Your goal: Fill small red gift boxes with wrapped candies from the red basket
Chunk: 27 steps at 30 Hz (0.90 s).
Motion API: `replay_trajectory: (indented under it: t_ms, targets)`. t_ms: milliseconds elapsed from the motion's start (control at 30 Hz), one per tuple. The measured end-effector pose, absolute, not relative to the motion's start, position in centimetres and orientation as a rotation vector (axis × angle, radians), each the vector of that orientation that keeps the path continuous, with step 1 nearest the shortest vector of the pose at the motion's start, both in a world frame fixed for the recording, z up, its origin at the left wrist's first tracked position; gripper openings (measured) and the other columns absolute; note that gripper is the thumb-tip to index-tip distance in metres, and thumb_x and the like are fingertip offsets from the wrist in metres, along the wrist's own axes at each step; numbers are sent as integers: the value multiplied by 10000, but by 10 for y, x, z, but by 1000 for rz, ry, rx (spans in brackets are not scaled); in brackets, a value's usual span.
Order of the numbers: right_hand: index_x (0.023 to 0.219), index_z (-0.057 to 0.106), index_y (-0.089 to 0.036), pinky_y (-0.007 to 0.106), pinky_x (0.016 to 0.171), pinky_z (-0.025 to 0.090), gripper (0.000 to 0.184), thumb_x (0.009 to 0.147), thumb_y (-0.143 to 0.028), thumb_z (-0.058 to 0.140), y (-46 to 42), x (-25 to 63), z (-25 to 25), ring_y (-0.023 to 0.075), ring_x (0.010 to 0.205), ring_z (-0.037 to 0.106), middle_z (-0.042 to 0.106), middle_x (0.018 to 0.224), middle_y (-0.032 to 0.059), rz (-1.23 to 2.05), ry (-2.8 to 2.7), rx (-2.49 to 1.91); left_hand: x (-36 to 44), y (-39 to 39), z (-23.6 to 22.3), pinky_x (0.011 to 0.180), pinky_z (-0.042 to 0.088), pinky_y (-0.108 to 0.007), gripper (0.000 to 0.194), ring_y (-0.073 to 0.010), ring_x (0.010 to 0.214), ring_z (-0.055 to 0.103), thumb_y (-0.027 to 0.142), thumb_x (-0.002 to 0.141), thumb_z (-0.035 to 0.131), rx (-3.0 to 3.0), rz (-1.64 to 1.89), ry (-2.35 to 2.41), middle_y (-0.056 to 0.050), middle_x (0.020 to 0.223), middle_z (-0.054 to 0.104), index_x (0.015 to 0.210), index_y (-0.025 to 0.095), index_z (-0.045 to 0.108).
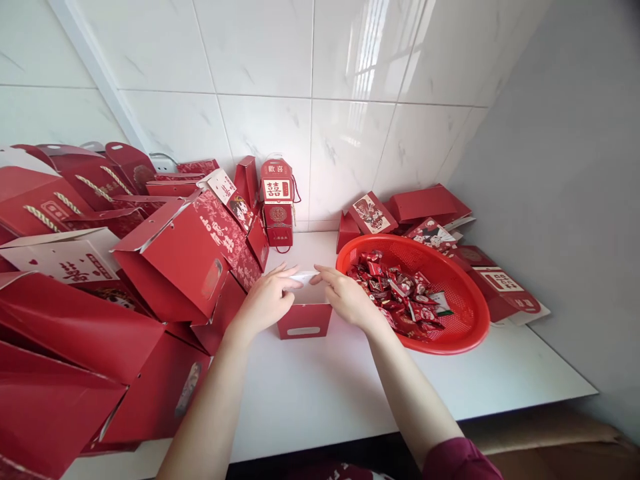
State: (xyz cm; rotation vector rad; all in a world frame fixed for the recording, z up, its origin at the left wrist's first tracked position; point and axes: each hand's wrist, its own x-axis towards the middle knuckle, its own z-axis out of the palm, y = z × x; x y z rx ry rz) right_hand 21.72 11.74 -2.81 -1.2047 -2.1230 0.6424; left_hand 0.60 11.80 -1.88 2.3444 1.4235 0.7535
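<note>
A small red cardboard gift box [303, 321] stands upright on the white table between my hands, its top open and its pale inside showing. At its far rim a white flap sticks up. My left hand [265, 298] grips the flap's left side with thumb and fingers. On the right, my right hand [347, 295] has its thumb and fingers on the other end of the same flap. A clear oval window shows in the box's near face. Close to my right hand is a red plastic basket [467, 327] with many small red-wrapped candies [400, 293] in it.
Red gift boxes [170, 253] are heaped along the left side. A stack of decorated boxes [278, 200] stands against the tiled wall. More red boxes [425, 203] lie behind the basket, with a flattened one [507, 287] at the right. The white table [320, 393] ends near me.
</note>
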Motion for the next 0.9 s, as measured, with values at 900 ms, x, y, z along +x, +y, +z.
replay_trajectory:
  t_ms: [900]
  targets:
    - [1198,628,-163,293,907,440,424,845,-51,422,153,443,-49,224,1101,605,654,1200,111,482,-2118,-2269,22,152,-18,1129,340,-325,663,-170,1340,441,63,786,348,2422,536,1188,81,1432,497,1339,374,542]
